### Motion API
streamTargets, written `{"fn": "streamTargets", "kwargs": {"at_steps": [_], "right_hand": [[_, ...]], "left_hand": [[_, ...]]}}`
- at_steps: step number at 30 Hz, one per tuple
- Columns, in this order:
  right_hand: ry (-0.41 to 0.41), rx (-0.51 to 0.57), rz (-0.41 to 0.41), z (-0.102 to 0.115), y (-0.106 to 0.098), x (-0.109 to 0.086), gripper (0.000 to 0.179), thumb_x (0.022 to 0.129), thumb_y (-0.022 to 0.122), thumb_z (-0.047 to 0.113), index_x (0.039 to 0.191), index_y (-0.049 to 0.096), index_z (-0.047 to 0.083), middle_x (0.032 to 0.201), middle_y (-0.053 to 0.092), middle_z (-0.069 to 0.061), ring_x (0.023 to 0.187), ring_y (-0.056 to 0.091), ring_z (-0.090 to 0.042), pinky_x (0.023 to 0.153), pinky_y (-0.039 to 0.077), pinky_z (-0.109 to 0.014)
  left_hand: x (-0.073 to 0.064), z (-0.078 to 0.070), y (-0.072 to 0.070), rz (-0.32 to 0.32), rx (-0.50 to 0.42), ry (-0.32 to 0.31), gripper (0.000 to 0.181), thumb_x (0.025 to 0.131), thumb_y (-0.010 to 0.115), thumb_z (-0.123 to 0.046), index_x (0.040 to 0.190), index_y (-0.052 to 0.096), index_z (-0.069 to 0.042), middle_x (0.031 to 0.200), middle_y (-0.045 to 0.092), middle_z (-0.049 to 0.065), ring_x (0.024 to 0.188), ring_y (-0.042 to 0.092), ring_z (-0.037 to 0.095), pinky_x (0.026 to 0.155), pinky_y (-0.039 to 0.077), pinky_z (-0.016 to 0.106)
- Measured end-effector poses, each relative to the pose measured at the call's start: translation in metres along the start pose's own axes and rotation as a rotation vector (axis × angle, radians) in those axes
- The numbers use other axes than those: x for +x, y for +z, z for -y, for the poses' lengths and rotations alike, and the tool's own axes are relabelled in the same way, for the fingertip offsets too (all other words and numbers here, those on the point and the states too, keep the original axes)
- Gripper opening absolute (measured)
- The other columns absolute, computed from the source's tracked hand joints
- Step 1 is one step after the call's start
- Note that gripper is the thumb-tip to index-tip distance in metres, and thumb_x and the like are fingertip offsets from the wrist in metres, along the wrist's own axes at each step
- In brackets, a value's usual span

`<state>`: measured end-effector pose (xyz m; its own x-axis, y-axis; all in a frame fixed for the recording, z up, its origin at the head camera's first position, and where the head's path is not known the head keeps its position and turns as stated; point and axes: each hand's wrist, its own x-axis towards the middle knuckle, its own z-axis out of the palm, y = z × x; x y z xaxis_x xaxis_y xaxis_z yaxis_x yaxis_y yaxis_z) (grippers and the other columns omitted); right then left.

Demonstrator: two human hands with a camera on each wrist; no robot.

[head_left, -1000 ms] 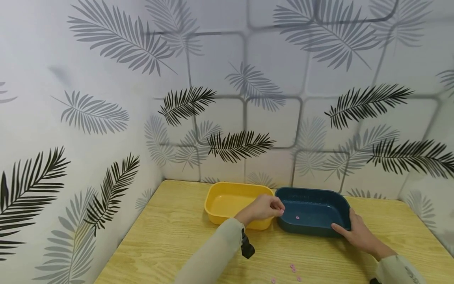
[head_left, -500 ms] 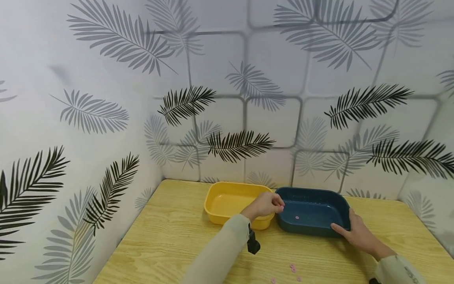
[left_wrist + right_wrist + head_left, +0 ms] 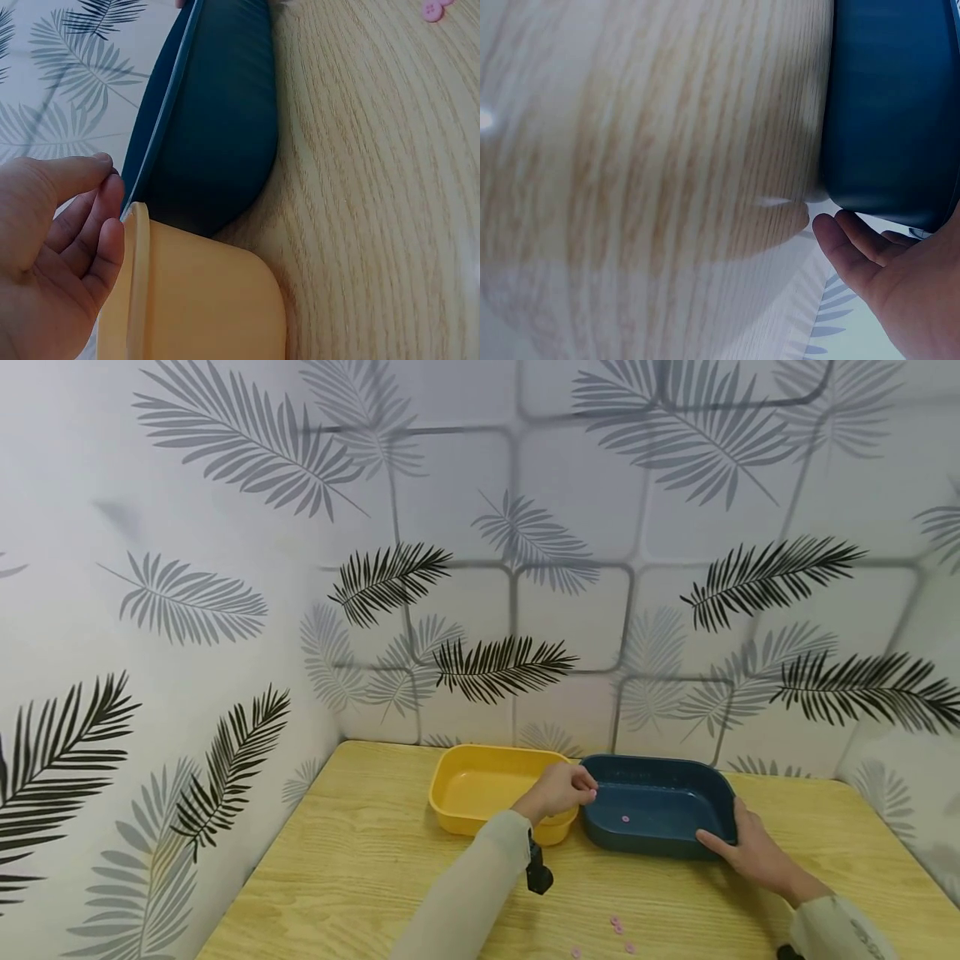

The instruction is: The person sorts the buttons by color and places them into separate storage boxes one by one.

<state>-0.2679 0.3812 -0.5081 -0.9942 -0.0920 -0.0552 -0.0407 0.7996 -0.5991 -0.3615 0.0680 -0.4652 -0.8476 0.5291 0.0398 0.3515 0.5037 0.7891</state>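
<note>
My left hand (image 3: 558, 789) pinches a small pink button (image 3: 593, 792) between thumb and fingertips. It is over the seam where the yellow tub (image 3: 457, 823) meets the dark blue tub (image 3: 637, 843). In the left wrist view the fingertips are right beside both rims, and the button is hidden. One pink button (image 3: 626, 819) lies on the blue tub's floor. My right hand (image 3: 753, 852) holds the blue tub's right end, thumb at the front rim and fingers along the outer wall.
Several pink buttons (image 3: 617, 926) lie on the wooden table (image 3: 360, 877) in front of the tubs; two appear at the corner of the left wrist view. A leaf-patterned wall (image 3: 480, 610) rises behind the table and along its left side.
My left hand stays over the seam with the button, its forearm having shifted a little to the right. The right hand keeps its hold on the blue tub, and the view shifts slightly.
</note>
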Motion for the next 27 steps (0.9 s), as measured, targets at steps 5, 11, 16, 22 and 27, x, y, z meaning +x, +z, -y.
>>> {"fn": "streamTargets", "kwargs": {"at_steps": [5, 11, 16, 22, 27], "right_hand": [[-0.005, -0.002, -0.002, 0.0003, 0.0001, -0.0006, 0.108, 0.094, 0.051, 0.051, 0.137, -0.019, -0.018, 0.136, -0.002, -0.051, 0.122, 0.008, -0.065, 0.092, 0.019, -0.072], [-0.007, -0.010, -0.009, 0.0011, 0.0004, -0.0016, 0.107, 0.094, 0.051, 0.051, 0.137, -0.018, -0.019, 0.136, -0.001, -0.052, 0.122, 0.009, -0.065, 0.092, 0.020, -0.072], [-0.007, -0.013, -0.007, 0.0013, 0.0006, -0.0011, 0.107, 0.094, 0.051, 0.051, 0.137, -0.018, -0.019, 0.136, -0.001, -0.052, 0.122, 0.009, -0.065, 0.092, 0.020, -0.072], [-0.005, -0.005, 0.000, 0.0016, 0.0005, -0.0012, 0.107, 0.094, 0.050, 0.051, 0.137, -0.019, -0.018, 0.136, -0.002, -0.051, 0.122, 0.008, -0.065, 0.092, 0.019, -0.072], [-0.011, -0.007, -0.005, 0.0021, 0.0000, -0.0012, 0.106, 0.094, 0.051, 0.050, 0.137, -0.018, -0.019, 0.136, -0.002, -0.051, 0.123, 0.008, -0.065, 0.093, 0.019, -0.072]], "left_hand": [[0.0013, 0.0024, 0.0011, -0.007, -0.021, -0.017, 0.007, 0.090, 0.066, -0.012, 0.094, 0.070, -0.009, 0.079, 0.062, -0.006, 0.069, 0.057, 0.008, 0.064, 0.048, 0.021], [0.0022, 0.0024, 0.0017, -0.019, -0.022, -0.034, 0.009, 0.090, 0.065, -0.012, 0.097, 0.069, -0.008, 0.081, 0.062, -0.006, 0.070, 0.057, 0.008, 0.065, 0.049, 0.021], [0.0027, 0.0021, 0.0019, -0.032, -0.024, -0.048, 0.008, 0.090, 0.065, -0.013, 0.096, 0.069, -0.009, 0.080, 0.062, -0.006, 0.070, 0.057, 0.008, 0.065, 0.048, 0.022], [0.0008, -0.0003, 0.0014, -0.046, -0.030, -0.056, 0.008, 0.090, 0.066, -0.014, 0.096, 0.070, -0.009, 0.080, 0.062, -0.005, 0.070, 0.058, 0.008, 0.065, 0.049, 0.023], [-0.0002, -0.0025, 0.0020, -0.053, -0.074, -0.077, 0.021, 0.091, 0.064, -0.011, 0.110, 0.067, -0.003, 0.083, 0.062, -0.003, 0.072, 0.060, 0.010, 0.068, 0.050, 0.025]]}}
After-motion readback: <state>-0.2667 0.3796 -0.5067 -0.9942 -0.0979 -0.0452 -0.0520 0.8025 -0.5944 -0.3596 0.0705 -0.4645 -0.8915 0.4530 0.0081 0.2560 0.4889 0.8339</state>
